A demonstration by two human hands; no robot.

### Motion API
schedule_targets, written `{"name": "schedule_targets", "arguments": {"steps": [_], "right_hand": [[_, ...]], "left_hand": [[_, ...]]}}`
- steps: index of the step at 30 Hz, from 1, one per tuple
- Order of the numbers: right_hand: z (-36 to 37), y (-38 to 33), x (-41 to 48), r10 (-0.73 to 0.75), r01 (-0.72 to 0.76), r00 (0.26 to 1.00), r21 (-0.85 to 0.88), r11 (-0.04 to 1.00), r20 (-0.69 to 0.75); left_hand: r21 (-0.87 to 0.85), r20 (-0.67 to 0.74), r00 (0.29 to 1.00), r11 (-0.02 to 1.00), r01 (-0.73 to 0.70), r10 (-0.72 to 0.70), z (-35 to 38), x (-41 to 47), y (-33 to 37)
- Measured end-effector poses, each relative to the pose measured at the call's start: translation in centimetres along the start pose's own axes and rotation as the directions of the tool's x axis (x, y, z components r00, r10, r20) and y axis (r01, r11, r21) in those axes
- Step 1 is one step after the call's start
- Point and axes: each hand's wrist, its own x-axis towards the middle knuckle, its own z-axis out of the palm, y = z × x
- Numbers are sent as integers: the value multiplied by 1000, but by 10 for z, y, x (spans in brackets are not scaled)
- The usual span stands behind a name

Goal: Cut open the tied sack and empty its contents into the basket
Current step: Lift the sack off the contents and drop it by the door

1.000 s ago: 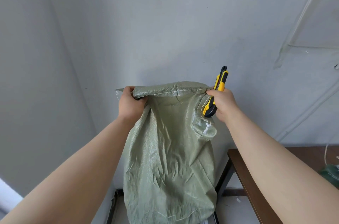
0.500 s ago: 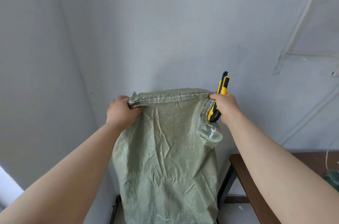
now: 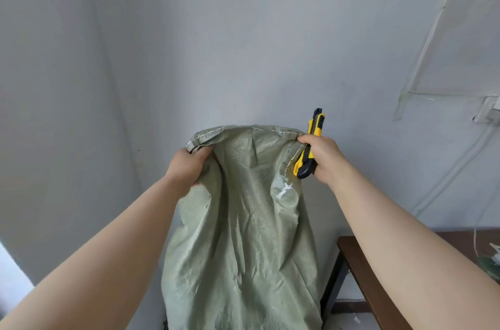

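The stitched hem now sags between the hands; the pale green woven plastic sack (image 3: 243,235) hangs upside down left of the dark wooden table (image 3: 357,270). Left hand (image 3: 189,167) bunches one corner, right hand (image 3: 323,158) pinches the other with the yellow-black utility knife (image 3: 308,152). A loosening grip could drop it, and the knife may nick fingers.

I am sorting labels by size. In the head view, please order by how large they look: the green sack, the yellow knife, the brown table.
1. Green sack, clearly the largest.
2. Brown table, only partly visible behind the right arm, so its real size is unsure.
3. Yellow knife, the smallest, partly covered by the right hand.
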Motion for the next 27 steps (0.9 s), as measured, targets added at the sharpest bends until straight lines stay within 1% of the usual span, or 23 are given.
{"name": "schedule_targets", "arguments": {"steps": [1, 2, 4, 6, 9, 13, 15, 20, 22, 24, 26, 27], "right_hand": [[3, 1, -3, 13, -13, 1000, 6, 1000, 25], [6, 2, -5, 22, -23, 999, 7, 1000, 47], [12, 6, -11, 37, -38, 996, 19, 999, 85], [18, 9, -17, 49, -55, 993, 48, 997, 112], [30, 14, -25, 69, -81, 985, 74, 994, 159], [48, 23, -31, 91, -111, 966, 70, 991, 243], [57, 27, -32, 84, -107, 957, 69, 992, 277], [69, 35, -33, 61, -126, 913, 138, 982, 405], [72, 40, -33, 44, -112, 898, 132, 985, 438], [71, 47, -31, 19, -48, 913, 60, 997, 408], [66, 59, -25, 23, 3, 937, -72, 997, 349], [62, 67, -21, 46, 2, 946, -148, 989, 321]], "left_hand": [[-112, 73, 997, 993, 35, -27, 0, -2, -1], [-178, 138, 990, 982, 57, -33, 0, -2, -4], [-232, 224, 975, 970, 68, -14, -1, -4, -10], [-218, 295, 955, 973, 78, -10, -4, -6, -16], [-141, 400, 916, 985, 96, -31, -8, -12, -25], [-82, 486, 874, 995, 60, -13, -5, -27, -27], [-72, 482, 876, 996, 46, -6, -4, -30, -28], [-9, 381, 924, 999, -37, 37, -8, -31, -32], [35, 338, 941, 998, -49, 35, -13, -27, -38], [26, 296, 955, 999, -39, 29, -19, -23, -43], [-29, 267, 964, 1000, -5, 12, -24, -20, -44], [-64, 263, 965, 998, 21, -4, -27, -19, -43]]}}
